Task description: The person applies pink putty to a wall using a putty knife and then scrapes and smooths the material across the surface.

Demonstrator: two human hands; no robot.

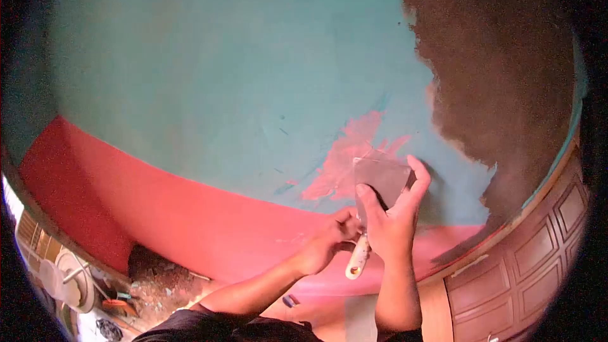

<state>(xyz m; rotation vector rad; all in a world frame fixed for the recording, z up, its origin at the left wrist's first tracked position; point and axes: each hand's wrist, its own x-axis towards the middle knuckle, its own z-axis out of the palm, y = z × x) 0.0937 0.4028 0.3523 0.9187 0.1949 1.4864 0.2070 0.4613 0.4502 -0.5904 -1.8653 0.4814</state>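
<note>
A wide putty knife (382, 179) with a flat metal blade and a pale, speckled handle is at the painted wall, handle pointing down. My right hand (394, 227) grips its blade, thumb on the near face and fingers bent around the right edge. Lower and to the left, my left hand (324, 242) has its fingers curled at the neck, where blade meets handle. Just above the blade's top edge lies a ragged pink patch (345, 155) in the turquoise paint (221, 76). Below runs a band of red-pink paint (177, 196).
Rough brown bare wall (500, 57) spreads over the upper right. A panelled brown door (525, 266) stands at the lower right. At the lower left are a round whitish object (75, 282), an orange item (120, 306) and a rubble-strewn floor area (161, 282).
</note>
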